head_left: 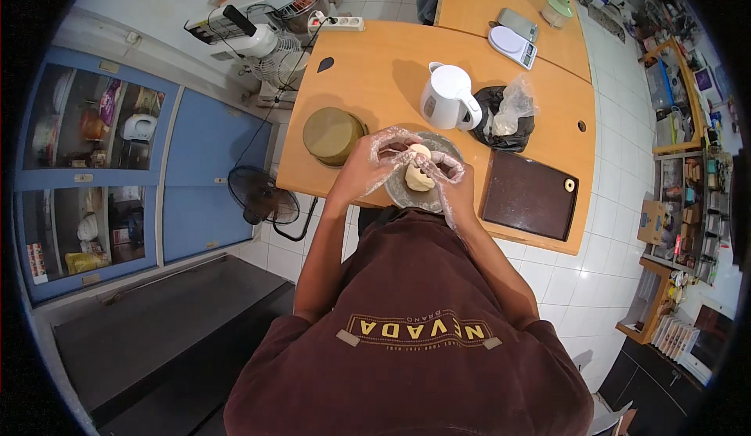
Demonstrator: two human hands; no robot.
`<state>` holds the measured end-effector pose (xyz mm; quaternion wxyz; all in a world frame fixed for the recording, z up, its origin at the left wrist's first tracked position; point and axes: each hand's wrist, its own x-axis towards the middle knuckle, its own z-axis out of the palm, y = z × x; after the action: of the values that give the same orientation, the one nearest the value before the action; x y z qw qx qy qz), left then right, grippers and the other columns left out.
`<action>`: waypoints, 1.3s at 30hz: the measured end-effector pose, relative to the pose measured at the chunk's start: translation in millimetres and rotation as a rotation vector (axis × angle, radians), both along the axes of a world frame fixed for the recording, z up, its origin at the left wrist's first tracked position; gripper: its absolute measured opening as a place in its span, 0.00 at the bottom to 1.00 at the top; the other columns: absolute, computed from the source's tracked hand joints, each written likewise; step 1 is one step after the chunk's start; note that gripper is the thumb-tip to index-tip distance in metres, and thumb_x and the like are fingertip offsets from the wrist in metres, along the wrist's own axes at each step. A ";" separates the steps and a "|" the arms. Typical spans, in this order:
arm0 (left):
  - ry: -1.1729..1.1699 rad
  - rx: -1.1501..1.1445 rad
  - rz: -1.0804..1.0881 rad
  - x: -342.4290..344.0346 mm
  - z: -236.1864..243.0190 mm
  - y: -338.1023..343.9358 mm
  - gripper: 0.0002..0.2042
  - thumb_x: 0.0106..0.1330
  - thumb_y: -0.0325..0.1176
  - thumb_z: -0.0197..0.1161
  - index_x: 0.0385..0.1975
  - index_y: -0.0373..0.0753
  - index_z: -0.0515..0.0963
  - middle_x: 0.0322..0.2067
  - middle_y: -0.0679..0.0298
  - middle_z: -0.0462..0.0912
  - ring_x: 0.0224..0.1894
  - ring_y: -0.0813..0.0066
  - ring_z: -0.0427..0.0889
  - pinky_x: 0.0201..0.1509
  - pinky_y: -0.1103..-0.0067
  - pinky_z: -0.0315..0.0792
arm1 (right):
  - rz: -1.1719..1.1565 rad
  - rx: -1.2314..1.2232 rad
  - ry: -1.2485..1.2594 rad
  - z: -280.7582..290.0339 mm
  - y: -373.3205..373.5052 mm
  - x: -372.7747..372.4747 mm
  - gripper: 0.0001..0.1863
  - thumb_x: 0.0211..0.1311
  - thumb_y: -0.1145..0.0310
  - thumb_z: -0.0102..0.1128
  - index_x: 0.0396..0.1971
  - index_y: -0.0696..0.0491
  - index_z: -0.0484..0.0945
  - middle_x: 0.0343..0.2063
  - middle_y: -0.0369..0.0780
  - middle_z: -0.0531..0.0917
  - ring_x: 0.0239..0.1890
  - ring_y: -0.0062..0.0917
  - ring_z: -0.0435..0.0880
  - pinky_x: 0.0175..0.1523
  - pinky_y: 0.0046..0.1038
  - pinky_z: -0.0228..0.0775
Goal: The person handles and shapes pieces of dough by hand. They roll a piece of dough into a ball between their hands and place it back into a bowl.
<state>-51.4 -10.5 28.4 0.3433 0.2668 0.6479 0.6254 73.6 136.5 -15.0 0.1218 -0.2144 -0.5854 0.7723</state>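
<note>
Both floury hands meet over a metal bowl (399, 192) at the table's near edge. My left hand (381, 157) pinches a small pale piece of dough (420, 151) with thumb and fingertips. On its other side, my right hand (447, 176) has its fingers closed against the same piece. Below them a larger lump of dough (420, 179) sits in the bowl, partly covered by my fingers. To the right lies a dark baking tray (524, 197) dusted with flour, with one small dough ring (569, 185) near its right edge.
Left of the bowl stands a round olive-coloured container (330, 132). Behind are a white electric kettle (448, 96) and a black plastic bag (489, 106) with a clear bag in it. A white kitchen scale (512, 45) is farther back. A black fan (262, 195) stands left of the table.
</note>
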 end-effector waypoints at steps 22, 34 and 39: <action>0.042 0.027 -0.038 -4.6 -2.0 -4.7 0.13 0.70 0.22 0.65 0.53 0.29 0.80 0.50 0.62 0.85 0.54 0.75 0.83 0.63 0.76 0.76 | 0.036 -0.002 -0.041 1.4 -0.5 1.2 0.13 0.68 0.65 0.73 0.43 0.60 0.87 0.34 0.30 0.86 0.35 0.11 0.78 0.39 0.19 0.70; 0.047 0.019 -0.055 -4.1 -2.7 -7.9 0.17 0.68 0.25 0.68 0.55 0.30 0.81 0.50 0.63 0.84 0.51 0.77 0.82 0.58 0.78 0.77 | 0.025 0.018 -0.010 -2.0 0.0 3.0 0.12 0.68 0.66 0.72 0.42 0.60 0.87 0.35 0.32 0.87 0.37 0.13 0.80 0.43 0.21 0.72; 0.003 0.072 -0.022 -0.1 0.3 -3.3 0.15 0.68 0.26 0.69 0.54 0.30 0.81 0.49 0.63 0.85 0.50 0.78 0.83 0.59 0.77 0.77 | -0.015 0.017 0.023 1.5 -1.0 2.2 0.13 0.67 0.65 0.73 0.43 0.59 0.87 0.35 0.32 0.86 0.36 0.12 0.79 0.42 0.20 0.72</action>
<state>-51.5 -13.8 28.6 0.3396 0.2869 0.6226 0.6440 75.8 135.5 -13.5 0.1361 -0.2089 -0.5890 0.7687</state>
